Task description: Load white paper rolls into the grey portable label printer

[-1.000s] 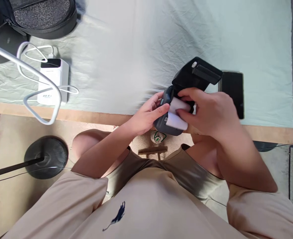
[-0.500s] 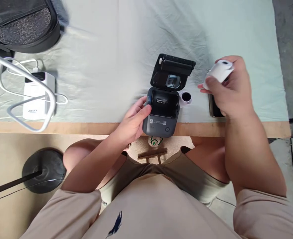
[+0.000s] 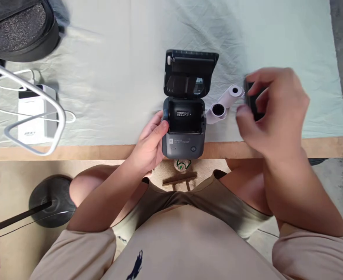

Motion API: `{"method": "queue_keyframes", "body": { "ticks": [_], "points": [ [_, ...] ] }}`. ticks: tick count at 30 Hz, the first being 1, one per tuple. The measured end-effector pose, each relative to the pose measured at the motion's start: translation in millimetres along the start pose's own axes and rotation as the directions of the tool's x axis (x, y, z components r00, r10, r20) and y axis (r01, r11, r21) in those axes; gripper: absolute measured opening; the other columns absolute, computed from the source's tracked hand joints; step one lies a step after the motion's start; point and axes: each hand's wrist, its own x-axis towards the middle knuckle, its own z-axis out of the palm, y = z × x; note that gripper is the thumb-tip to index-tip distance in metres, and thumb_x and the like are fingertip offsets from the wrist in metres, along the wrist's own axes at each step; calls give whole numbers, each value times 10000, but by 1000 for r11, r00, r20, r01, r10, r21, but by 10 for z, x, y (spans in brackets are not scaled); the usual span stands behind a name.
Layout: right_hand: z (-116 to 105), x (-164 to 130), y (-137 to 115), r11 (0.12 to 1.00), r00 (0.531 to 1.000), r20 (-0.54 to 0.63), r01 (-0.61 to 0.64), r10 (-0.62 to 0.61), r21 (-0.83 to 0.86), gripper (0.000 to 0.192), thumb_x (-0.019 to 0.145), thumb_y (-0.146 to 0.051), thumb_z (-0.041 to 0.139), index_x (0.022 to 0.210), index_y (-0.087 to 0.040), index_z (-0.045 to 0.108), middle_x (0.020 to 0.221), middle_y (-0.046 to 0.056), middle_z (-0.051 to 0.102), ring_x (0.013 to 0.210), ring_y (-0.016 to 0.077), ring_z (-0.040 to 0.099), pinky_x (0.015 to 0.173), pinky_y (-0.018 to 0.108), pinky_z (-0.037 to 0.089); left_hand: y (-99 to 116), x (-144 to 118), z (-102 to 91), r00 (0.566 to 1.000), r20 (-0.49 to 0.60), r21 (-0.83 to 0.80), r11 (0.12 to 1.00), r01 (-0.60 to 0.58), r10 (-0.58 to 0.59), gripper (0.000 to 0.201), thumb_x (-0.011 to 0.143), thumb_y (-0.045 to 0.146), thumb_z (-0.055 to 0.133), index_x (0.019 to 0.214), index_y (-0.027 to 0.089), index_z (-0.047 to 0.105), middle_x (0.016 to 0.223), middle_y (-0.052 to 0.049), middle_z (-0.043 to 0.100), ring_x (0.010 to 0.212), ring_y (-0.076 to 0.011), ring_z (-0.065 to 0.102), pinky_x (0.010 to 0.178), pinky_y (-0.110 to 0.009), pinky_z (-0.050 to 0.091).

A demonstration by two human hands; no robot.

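Observation:
A small dark grey label printer stands at the table's near edge with its lid flipped open and its roll bay empty. My left hand grips the printer's left side. Two white paper rolls lie just right of it: one beside the printer, the other a little farther back. My right hand hovers right of the rolls, fingers loosely curled and holding nothing, above a black phone that it partly hides.
A pale green cloth covers the table. At far left lie a white power bank with a white cable, and a black bag at the back corner. A round black stand base sits on the floor.
My right hand lifted the paper roll out of the printer, carried it right and set it down beside the other roll. The printer now rests flat on the table edge.

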Motion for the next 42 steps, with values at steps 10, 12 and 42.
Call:
{"method": "queue_keyframes", "body": {
  "ticks": [10, 12, 42],
  "points": [
    [427, -99, -118, 996, 993, 116, -12, 2, 92, 367, 1061, -292, 677, 1425, -298, 723, 1187, 98, 752, 1054, 286, 762, 770, 393, 620, -22, -5, 12, 999, -22, -22, 999, -43, 43, 347, 1038, 521, 949, 1230, 243, 869, 1144, -9, 928, 1019, -191, 913, 862, -251, 751],
    [422, -89, -136, 953, 996, 56, -81, 68, 293, 469, 1047, -348, 730, 1511, -333, 664, 1247, 89, 763, 1068, 273, 784, 759, 383, 659, -31, 3, 11, 999, -15, -44, 998, -36, 36, 357, 1028, 527, 961, 1236, 252, 869, 1143, -2, 932, 977, -181, 910, 852, -249, 755],
    [187, 150, -621, 978, 972, 104, 210, -211, 23, 237, 1118, -214, 584, 1187, -315, 788, 1163, -13, 934, 1113, 264, 922, 1181, 510, 691, -39, -83, 140, 1000, -14, 6, 1000, -9, 9, 629, 919, 604, 1033, 1390, 290, 760, 1424, -97, 874, 1639, -431, 726, 1249, -534, 733]
  ]
}}
